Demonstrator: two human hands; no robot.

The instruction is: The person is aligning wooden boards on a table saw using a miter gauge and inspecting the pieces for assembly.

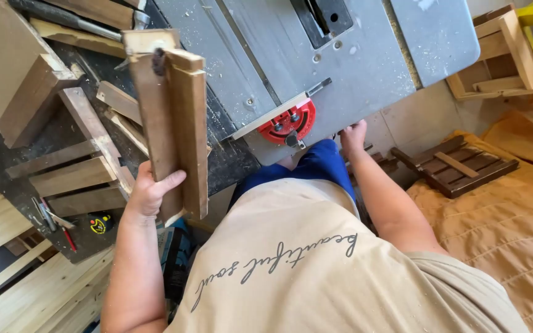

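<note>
Left hand (148, 192) is wrapped around the bottom of a couple of long brown wooden boards (171, 123), holding them upright over the cluttered dark workbench (229, 157). Right hand (354, 134) rests at the grey metal table saw's (353, 55) front edge, fingers hidden, near the red mitre gauge (290, 123).

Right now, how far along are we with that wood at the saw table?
Cut wooden strips already lie on the dark workbench. In hand: the left hand holds a bundle of wooden boards upright, clear of the grey saw table. The right hand rests at the table's near edge beside the red miter gauge. No board lies on the saw table, so cutting this bundle looks not yet begun.
</note>
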